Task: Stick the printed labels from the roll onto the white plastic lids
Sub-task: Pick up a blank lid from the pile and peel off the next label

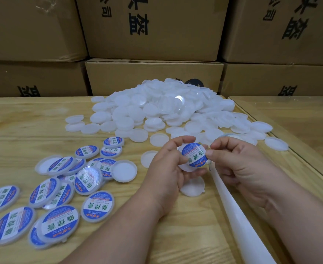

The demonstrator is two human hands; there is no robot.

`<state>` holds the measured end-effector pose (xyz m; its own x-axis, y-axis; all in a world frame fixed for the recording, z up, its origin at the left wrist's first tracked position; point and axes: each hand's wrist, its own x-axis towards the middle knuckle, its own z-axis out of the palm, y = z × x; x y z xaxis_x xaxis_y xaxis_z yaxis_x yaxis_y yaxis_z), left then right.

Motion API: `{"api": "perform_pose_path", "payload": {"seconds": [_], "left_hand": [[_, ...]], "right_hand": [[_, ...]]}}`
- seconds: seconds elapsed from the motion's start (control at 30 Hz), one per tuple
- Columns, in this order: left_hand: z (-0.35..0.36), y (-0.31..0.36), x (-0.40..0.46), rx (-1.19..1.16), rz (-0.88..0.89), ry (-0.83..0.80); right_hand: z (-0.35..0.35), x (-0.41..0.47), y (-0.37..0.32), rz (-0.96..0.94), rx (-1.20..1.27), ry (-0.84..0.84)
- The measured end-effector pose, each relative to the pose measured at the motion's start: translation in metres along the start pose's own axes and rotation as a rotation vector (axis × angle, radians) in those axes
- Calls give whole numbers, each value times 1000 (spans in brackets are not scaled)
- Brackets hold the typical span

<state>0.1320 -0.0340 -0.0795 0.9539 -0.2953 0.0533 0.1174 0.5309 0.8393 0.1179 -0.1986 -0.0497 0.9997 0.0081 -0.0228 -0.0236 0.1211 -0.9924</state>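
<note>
left hand (168, 164) cups a lid (185, 165) from below | right hand (238, 164) pinches the label (194, 154) edge, lying flat over the lid, just in front of the pile (157, 107) | press down next, I guess

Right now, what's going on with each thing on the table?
Left hand: holding a white lid.
Right hand: pinching the label's edge.
Held lid: lifted off the table, label being laid on.
Label: blue and white, printed side up.
Plain lids: heaped, no labels.
Labelled lids: spread out at the left, overlapping.
White strip: lying flat, bare.
</note>
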Motion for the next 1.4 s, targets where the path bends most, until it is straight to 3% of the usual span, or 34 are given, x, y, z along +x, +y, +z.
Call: {"api": "perform_pose_path", "payload": {"seconds": [0.73,1.07,1.23,1.4], "left_hand": [[0,-3,2,112,9,34],[-1,-9,1,252,178,87],[0,-7,0,298,194,162],[4,2,-4,187,176,239]], "right_hand": [[4,0,3,-30,-49,63],[-4,2,5,-21,-40,43],[-4,2,3,-70,-19,149],[-11,3,3,-130,-86,325]]}}
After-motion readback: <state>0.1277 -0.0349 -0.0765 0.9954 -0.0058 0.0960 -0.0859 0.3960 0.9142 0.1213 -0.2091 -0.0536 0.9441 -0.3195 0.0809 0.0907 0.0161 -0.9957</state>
